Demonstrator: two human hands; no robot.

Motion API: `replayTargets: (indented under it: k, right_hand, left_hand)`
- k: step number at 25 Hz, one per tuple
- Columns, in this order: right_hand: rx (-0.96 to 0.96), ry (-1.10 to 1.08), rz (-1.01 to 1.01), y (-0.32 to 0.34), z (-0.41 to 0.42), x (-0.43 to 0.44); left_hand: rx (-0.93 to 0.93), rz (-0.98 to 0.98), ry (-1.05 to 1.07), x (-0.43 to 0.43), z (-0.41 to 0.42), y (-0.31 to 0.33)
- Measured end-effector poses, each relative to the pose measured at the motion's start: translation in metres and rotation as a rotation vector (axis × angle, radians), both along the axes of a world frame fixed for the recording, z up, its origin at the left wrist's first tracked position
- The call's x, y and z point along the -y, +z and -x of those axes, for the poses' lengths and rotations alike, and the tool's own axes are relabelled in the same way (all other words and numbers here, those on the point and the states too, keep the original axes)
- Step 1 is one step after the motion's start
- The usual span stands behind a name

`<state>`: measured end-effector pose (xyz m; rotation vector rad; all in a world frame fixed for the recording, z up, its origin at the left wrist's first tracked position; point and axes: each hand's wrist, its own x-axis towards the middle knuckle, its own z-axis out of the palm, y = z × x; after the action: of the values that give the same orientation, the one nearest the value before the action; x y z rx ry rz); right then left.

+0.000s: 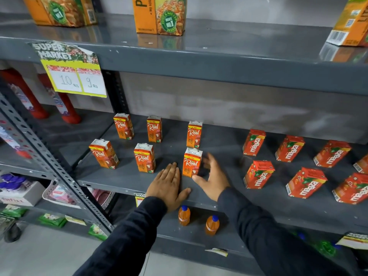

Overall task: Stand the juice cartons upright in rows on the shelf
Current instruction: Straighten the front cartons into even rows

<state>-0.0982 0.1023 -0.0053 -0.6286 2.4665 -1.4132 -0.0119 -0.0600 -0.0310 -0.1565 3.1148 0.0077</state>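
Note:
Several small orange "Real" juice cartons stand upright in two rows on the grey middle shelf [127, 184]. The front-right carton [192, 162] stands between my hands. My left hand [169, 182] lies flat and open on the shelf just left of it. My right hand [214, 177] is open with fingers spread; its thumb touches the carton's lower right corner. Other Real cartons stand at front middle [144, 160], front left [104, 153] and in the back row [194, 134]. To the right, several red "Maaza" cartons [258, 174] stand upright in rows.
Large orange juice boxes [159, 14] stand on the upper shelf. A price tag [73, 76] hangs from that shelf's edge. Two small orange bottles [184, 215] stand on the lower shelf. Red bottles [65, 108] fill the left bay behind a perforated upright post [49, 166].

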Motion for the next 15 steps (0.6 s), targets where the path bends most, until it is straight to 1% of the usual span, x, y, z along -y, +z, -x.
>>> replayTargets:
  k: [2, 4, 12, 15]
  right_hand:
    - [-0.007, 0.038, -0.138, -0.005, 0.006, 0.007]
    - [-0.055, 0.014, -0.236, -0.013, 0.007, 0.007]
    - [-0.128, 0.023, -0.273, -0.018, 0.007, 0.007]
    - [-0.143, -0.014, -0.207, -0.009, 0.000, 0.003]
  left_hand:
    - [0.002, -0.011, -0.002, 0.000, -0.001, 0.000]
    - [-0.015, -0.019, -0.006, 0.000, -0.002, 0.000]
    - [-0.024, -0.052, -0.048, 0.005, 0.002, -0.009]
    - [-0.037, -0.057, -0.063, 0.006, 0.002, -0.010]
